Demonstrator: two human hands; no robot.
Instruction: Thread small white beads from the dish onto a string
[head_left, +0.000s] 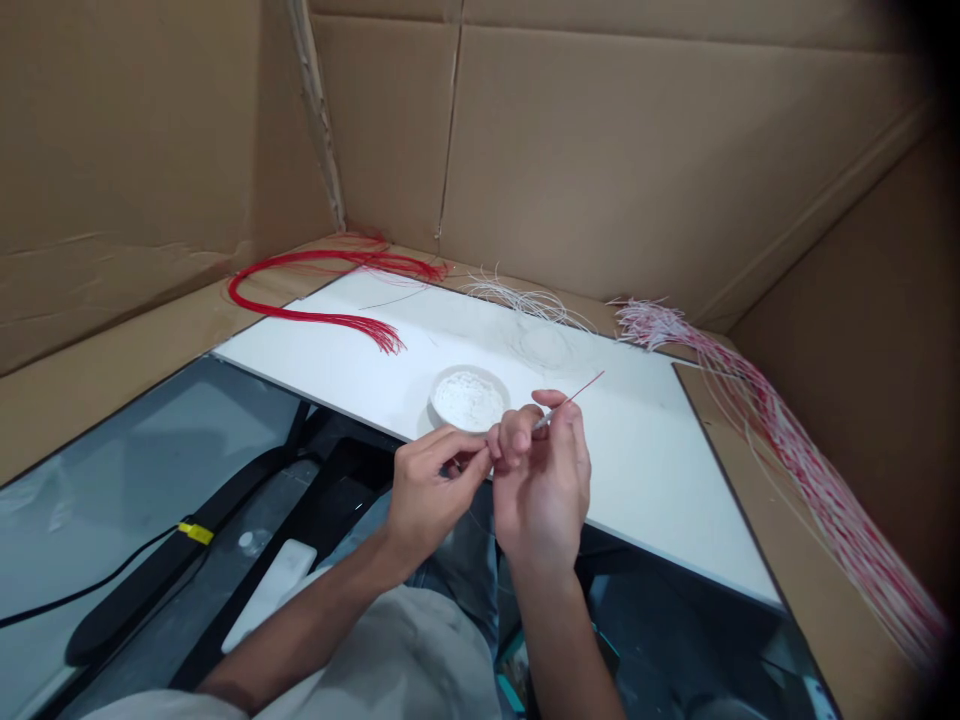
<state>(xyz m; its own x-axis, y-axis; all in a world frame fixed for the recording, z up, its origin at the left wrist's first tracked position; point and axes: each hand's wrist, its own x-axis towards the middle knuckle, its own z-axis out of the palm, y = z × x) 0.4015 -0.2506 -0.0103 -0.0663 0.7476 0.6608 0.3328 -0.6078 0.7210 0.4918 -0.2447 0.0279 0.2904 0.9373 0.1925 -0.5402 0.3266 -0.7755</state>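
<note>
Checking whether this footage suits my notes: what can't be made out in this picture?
- Anything the left hand pinches: its own fingers hide it in the head view.
- The lower end of the thin red-tipped strand: the right hand's fingers hide it in the head view.
- The white stuff in the shallow bowl: its grains are too small to tell in the head view.
- The end of the red-and-white bundle: it fades into the head view's dark lower-right edge.

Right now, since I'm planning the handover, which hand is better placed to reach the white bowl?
Probably the left hand: its fingertips sit just in front of the white bowl, while the right hand is pinching a thin red-tipped strand.
</note>
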